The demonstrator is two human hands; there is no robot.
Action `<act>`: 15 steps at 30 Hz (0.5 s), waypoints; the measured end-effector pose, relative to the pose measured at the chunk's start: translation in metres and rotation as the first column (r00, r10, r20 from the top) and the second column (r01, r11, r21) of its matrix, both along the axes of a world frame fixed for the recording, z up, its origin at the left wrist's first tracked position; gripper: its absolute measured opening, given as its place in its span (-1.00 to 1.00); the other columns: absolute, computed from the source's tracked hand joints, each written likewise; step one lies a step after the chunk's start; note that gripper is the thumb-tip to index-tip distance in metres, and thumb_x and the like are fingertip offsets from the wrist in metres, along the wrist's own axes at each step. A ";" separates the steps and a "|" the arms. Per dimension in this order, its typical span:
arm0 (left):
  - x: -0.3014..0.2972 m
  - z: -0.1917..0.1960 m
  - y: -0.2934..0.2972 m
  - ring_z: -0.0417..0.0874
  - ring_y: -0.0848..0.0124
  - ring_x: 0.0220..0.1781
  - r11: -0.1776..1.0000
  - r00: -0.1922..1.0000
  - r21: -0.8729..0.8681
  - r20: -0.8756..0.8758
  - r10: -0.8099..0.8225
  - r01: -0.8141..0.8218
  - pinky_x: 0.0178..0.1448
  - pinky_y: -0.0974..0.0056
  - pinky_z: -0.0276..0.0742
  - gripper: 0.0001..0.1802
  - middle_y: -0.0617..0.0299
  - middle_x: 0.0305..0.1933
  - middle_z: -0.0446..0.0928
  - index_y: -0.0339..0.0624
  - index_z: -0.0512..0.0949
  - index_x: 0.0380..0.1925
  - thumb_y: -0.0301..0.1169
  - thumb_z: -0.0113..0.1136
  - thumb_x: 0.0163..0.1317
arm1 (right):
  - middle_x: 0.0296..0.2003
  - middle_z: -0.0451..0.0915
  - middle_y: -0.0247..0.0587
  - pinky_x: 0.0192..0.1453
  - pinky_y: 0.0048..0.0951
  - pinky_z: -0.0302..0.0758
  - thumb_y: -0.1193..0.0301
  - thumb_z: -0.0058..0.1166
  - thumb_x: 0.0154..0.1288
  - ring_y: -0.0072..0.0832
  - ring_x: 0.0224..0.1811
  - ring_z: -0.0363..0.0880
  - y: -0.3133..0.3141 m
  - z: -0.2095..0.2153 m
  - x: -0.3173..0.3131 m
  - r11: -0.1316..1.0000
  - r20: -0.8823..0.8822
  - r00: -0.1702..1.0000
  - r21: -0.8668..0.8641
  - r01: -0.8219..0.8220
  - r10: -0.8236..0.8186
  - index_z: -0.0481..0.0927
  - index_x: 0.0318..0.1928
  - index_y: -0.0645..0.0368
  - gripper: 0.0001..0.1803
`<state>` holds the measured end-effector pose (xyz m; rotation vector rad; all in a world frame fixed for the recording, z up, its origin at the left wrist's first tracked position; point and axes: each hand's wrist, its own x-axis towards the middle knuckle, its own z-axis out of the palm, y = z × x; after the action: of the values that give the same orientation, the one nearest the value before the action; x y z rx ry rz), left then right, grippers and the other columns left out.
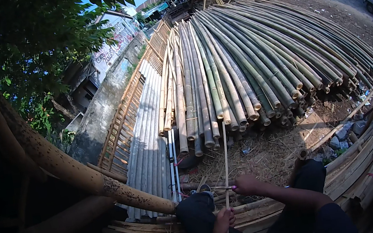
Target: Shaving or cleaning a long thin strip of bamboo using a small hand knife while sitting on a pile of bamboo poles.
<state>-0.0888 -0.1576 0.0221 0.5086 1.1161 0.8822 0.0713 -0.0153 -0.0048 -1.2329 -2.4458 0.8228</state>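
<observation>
1. Head view: the left grip pinches the pale bamboo strip over the lap; the right grip closes round a pink-handled tool crossing it.
2. Best, I judge: steady strip, shallow blade, left fingers clear.
3. The strip's long axis points away, leaning slightly right, toward the poles.

Left hand grips strip; right hand holds tool; bamboo poles beyond
</observation>
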 end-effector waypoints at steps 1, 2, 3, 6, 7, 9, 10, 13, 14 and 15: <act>0.000 -0.002 0.001 0.06 0.68 -0.71 1.000 1.000 -0.002 -0.015 -0.012 0.012 -0.67 0.50 -0.04 -0.80 0.48 -0.64 0.08 -0.16 0.31 -0.28 -0.29 -0.22 0.42 | -0.55 0.57 0.06 -0.32 -0.03 0.51 0.18 0.01 0.09 -0.01 -0.46 0.58 -0.014 0.006 -0.004 0.997 0.014 0.997 -0.002 -0.074 0.074 0.61 -0.51 0.21 -0.67; 0.001 -0.004 0.002 0.09 0.69 -0.70 1.000 0.999 -0.005 -0.030 -0.024 0.024 -0.68 0.51 -0.02 -0.80 0.49 -0.63 0.11 -0.16 0.32 -0.28 -0.29 -0.22 0.41 | -0.57 0.56 0.03 -0.35 -0.04 0.51 0.19 0.02 0.06 -0.04 -0.47 0.58 -0.022 -0.011 -0.011 0.994 0.052 0.994 0.054 -0.095 0.093 0.62 -0.50 0.18 -0.70; 0.003 -0.003 0.001 0.09 0.69 -0.70 1.000 0.999 -0.009 -0.031 -0.026 0.025 -0.68 0.51 -0.02 -0.80 0.49 -0.63 0.11 -0.16 0.32 -0.28 -0.29 -0.22 0.41 | -0.57 0.56 0.03 -0.35 -0.04 0.51 0.19 0.02 0.06 -0.04 -0.47 0.58 -0.023 -0.008 -0.012 0.994 0.051 0.995 0.050 -0.094 0.091 0.62 -0.50 0.18 -0.70; 0.009 0.000 -0.003 0.05 0.67 -0.71 0.997 0.987 0.067 -0.156 -0.033 0.044 -0.65 0.50 -0.04 -0.81 0.47 -0.65 0.06 -0.15 0.30 -0.28 -0.29 -0.23 0.42 | -0.61 0.54 -0.02 -0.40 -0.07 0.50 0.21 0.04 0.01 -0.06 -0.50 0.57 -0.019 0.000 -0.009 0.982 -0.010 0.992 0.148 -0.121 0.123 0.61 -0.54 0.11 -0.76; 0.007 -0.001 -0.003 0.05 0.68 -0.71 0.994 0.980 0.100 -0.199 -0.020 0.041 -0.65 0.50 -0.04 -0.81 0.47 -0.64 0.06 -0.14 0.30 -0.29 -0.29 -0.23 0.42 | -0.61 0.54 -0.02 -0.40 -0.07 0.50 0.21 0.04 0.01 -0.06 -0.50 0.57 -0.020 0.002 -0.012 0.981 -0.011 0.992 0.152 -0.122 0.125 0.61 -0.54 0.11 -0.76; 0.004 0.000 -0.002 0.05 0.68 -0.71 0.990 0.971 0.135 -0.241 0.002 0.032 -0.65 0.50 -0.03 -0.81 0.47 -0.64 0.07 -0.13 0.30 -0.29 -0.28 -0.23 0.42 | -0.60 0.54 0.02 -0.37 -0.04 0.49 0.22 0.03 0.03 -0.03 -0.48 0.57 -0.020 0.007 -0.020 0.987 -0.016 0.996 0.141 -0.082 0.085 0.60 -0.54 0.12 -0.76; 0.004 0.002 0.000 0.05 0.68 -0.71 0.994 0.970 0.110 -0.243 0.010 0.018 -0.65 0.50 -0.03 -0.81 0.47 -0.64 0.07 -0.13 0.30 -0.30 -0.28 -0.23 0.42 | -0.60 0.54 0.02 -0.37 -0.04 0.49 0.22 0.03 0.03 -0.03 -0.48 0.57 -0.011 0.000 -0.016 0.987 -0.012 0.997 0.140 -0.076 0.079 0.60 -0.54 0.12 -0.76; 0.015 0.016 -0.008 0.05 0.69 -0.70 0.999 0.964 0.042 -0.265 -0.013 0.025 -0.64 0.51 -0.03 -0.82 0.47 -0.63 0.09 -0.12 0.30 -0.29 -0.28 -0.22 0.43 | -0.56 0.55 0.10 -0.31 0.01 0.47 0.24 0.00 0.09 0.04 -0.44 0.56 0.040 -0.032 0.005 0.938 -0.014 0.939 0.031 0.345 -0.344 0.60 -0.52 0.20 -0.71; 0.018 0.018 -0.014 0.05 0.69 -0.70 0.999 0.981 0.012 -0.190 -0.048 0.051 -0.64 0.51 -0.04 -0.82 0.48 -0.62 0.08 -0.11 0.30 -0.28 -0.27 -0.21 0.43 | -0.54 0.55 0.13 -0.29 0.02 0.46 0.24 -0.01 0.10 0.06 -0.42 0.56 0.063 -0.030 0.024 0.891 -0.038 0.893 0.057 0.450 -0.448 0.59 -0.52 0.23 -0.70; 0.020 0.018 -0.018 0.05 0.69 -0.69 0.997 0.990 -0.015 -0.112 -0.083 0.081 -0.64 0.52 -0.04 -0.82 0.48 -0.62 0.08 -0.11 0.30 -0.27 -0.26 -0.21 0.43 | -0.53 0.55 0.14 -0.29 0.02 0.46 0.24 -0.01 0.11 0.06 -0.42 0.56 0.078 -0.020 0.041 0.870 -0.030 0.870 0.027 0.493 -0.492 0.59 -0.51 0.25 -0.69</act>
<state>-0.0692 -0.1752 0.0397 0.5978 1.1935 0.7835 0.1119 0.0623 -0.0247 -1.7177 -1.9675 0.6351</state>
